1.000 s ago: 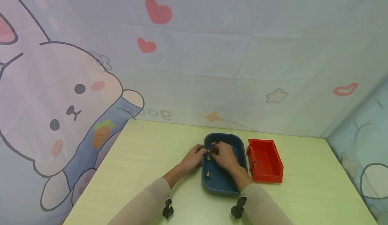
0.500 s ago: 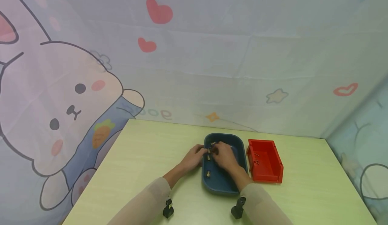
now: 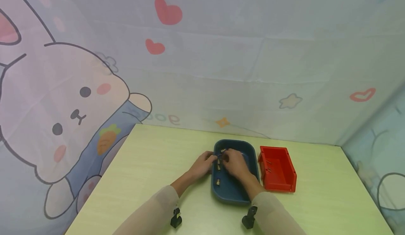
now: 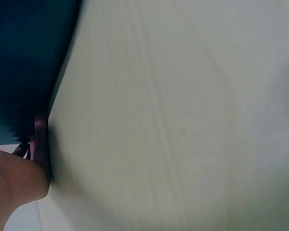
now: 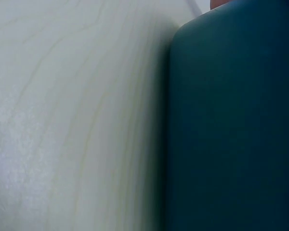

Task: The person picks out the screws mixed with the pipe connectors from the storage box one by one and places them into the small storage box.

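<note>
A dark blue tray lies on the table, with several small brass-coloured metal pieces along its left side. My left hand holds the tray's left side, thumb at the rim and fingers along the outer wall. The left wrist view shows those fingers against the wall. Inside the tray's upper left, my right hand has its fingertips together around a small thin piece, mostly hidden by them. Beside those fingertips, another brass-coloured piece lies near the left wall. The right wrist view shows mainly the tray's outer wall.
Right of the tray stands a red open-front bin with several thin screw-like pieces inside. Behind the pale wooden table hangs a printed cloth. A black wrist camera hangs under the left sleeve.
Two brass-coloured pieces by the right fingertips have shifted slightly nearer along the left wall. A thin dark piece now shows between the two hands. Both hands stay nearly where they were.
</note>
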A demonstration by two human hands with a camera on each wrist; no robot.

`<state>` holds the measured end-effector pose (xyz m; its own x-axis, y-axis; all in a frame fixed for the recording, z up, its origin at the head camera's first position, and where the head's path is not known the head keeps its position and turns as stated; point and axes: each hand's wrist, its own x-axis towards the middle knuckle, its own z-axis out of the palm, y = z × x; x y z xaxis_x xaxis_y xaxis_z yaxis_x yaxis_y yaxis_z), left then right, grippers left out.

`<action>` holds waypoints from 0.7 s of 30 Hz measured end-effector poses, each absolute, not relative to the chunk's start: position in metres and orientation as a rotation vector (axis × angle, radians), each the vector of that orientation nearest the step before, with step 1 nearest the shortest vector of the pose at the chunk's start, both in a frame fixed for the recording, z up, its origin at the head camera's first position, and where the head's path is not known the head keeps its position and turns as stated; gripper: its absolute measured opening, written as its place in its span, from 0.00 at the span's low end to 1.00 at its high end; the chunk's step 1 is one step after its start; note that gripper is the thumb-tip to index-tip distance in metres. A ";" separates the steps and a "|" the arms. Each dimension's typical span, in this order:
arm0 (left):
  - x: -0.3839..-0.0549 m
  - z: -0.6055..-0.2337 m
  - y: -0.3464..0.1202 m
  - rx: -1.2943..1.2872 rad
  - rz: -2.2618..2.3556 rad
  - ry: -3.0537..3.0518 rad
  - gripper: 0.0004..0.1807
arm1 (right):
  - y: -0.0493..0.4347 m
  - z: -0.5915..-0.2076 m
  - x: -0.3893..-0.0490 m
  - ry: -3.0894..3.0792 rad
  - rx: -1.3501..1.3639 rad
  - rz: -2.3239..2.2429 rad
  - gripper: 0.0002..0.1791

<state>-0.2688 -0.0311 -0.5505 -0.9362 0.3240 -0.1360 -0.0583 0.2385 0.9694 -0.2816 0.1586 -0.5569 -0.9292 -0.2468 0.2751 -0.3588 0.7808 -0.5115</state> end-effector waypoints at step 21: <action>-0.269 -0.550 -0.032 0.258 1.713 2.251 0.29 | 0.160 -0.553 -0.283 -2.832 0.566 0.839 0.11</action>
<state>-0.2690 -0.0320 -0.5503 -0.9387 0.3200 -0.1282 -0.0383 0.2727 0.9613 -0.2826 0.1599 -0.5530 -0.9206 -0.3155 0.2302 -0.3900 0.7747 -0.4977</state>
